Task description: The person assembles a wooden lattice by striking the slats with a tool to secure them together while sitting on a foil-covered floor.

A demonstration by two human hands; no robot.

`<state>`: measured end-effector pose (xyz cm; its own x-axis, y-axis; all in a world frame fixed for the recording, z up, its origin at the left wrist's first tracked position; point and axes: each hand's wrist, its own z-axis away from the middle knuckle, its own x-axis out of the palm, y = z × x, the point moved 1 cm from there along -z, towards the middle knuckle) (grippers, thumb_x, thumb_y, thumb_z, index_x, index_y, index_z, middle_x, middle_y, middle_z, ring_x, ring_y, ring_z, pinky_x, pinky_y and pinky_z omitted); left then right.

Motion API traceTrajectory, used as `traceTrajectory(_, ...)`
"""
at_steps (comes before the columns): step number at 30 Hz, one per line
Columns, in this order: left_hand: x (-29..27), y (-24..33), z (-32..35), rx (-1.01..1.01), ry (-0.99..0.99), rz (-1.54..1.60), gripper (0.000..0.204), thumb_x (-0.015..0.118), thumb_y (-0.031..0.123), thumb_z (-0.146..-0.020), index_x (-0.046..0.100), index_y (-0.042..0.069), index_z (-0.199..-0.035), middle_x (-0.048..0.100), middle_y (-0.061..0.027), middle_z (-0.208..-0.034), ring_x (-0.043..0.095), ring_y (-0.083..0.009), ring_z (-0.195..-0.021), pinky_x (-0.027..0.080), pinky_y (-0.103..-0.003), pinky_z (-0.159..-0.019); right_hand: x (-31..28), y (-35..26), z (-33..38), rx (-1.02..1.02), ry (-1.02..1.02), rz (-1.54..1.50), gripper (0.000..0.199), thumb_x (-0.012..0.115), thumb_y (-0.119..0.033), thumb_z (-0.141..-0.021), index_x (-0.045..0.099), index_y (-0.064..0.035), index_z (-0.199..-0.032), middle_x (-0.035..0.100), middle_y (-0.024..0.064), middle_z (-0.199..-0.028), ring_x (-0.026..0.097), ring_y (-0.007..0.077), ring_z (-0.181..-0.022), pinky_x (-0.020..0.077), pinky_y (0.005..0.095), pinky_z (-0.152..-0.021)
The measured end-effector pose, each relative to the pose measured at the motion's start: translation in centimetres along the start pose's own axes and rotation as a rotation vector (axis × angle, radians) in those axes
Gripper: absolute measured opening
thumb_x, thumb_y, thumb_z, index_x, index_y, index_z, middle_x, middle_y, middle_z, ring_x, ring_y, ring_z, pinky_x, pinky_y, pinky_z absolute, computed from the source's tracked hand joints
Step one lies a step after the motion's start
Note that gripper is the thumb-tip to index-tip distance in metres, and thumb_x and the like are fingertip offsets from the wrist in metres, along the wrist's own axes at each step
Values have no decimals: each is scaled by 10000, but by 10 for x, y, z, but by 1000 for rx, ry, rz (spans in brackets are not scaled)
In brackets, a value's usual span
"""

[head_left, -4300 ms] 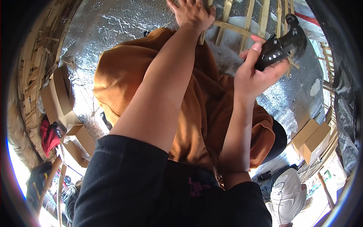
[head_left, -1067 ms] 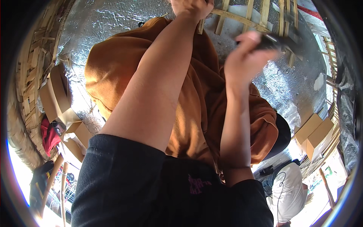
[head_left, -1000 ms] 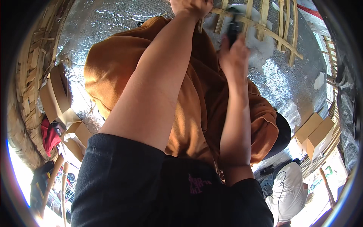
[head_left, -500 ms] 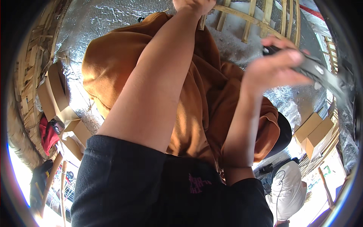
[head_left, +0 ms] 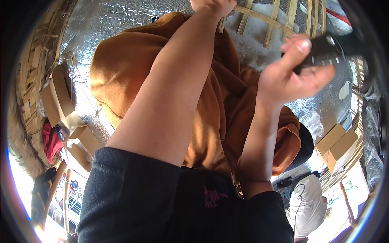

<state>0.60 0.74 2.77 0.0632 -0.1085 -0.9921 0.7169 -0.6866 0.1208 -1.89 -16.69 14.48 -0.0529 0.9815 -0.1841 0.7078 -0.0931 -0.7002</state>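
I am looking upward. My left hand (head_left: 212,6) is raised to the top edge, closed where a large orange cloth (head_left: 133,73) meets a wooden slat (head_left: 259,14); the frame cuts off part of the hand. The cloth hangs down between my arms and in front of my black sleeves. My right hand (head_left: 289,79) is up at the right and grips a black hand tool (head_left: 326,50), blurred, just below the wooden lattice.
Silver foil sheeting (head_left: 105,20) covers the surface overhead, with a wooden slat lattice (head_left: 296,16) across it. Cardboard boxes sit at the left (head_left: 58,95) and the right (head_left: 336,146). A person in a white top (head_left: 308,206) is at the lower right.
My right hand has swung the black tool about near the lattice and now holds it farther right. My left hand stays at the top of the cloth.
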Motion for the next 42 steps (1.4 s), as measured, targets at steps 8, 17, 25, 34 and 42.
traceTrajectory(8,1,1,-3,6,19,-1,783,309,553,-1023,136,79,-1622,131,-157,-1685,106,-355,-1554,61,-595,-1238,-3,76,64,156,-257,556,276,564,-257,-1013,484,6,-1044,625,120,-821,590,218,-714,507,358,-691)
traceTrajectory(17,-3,-16,-2,-35,-35,-33,816,321,578,-1015,105,80,-1625,81,-157,-1693,64,-354,-1560,52,-586,-1243,-5,5,-22,363,-94,-303,211,618,-104,-999,453,10,-932,589,68,-669,550,107,-566,444,252,-530)
traceTrajectory(25,-12,4,7,16,-56,-56,797,297,564,-1024,97,80,-1625,95,-167,-1690,72,-356,-1559,58,-582,-1242,-23,82,59,504,-482,539,346,627,-213,-978,442,60,-1083,662,291,-833,690,452,-867,539,422,-676)
traceTrajectory(34,-7,-2,2,-2,0,41,784,334,531,-1017,137,71,-1620,166,-180,-1673,111,-365,-1551,69,-598,-1236,-4,1,9,674,-397,-69,227,605,-215,-1012,554,1,-967,622,97,-721,614,227,-637,483,338,-599)
traceTrajectory(42,-9,5,0,12,-41,-3,806,321,570,-1017,130,73,-1621,153,-167,-1678,110,-360,-1551,70,-594,-1237,0,-15,4,376,155,-429,392,510,-334,-1067,528,52,-1134,556,108,-774,498,166,-639,433,288,-590)
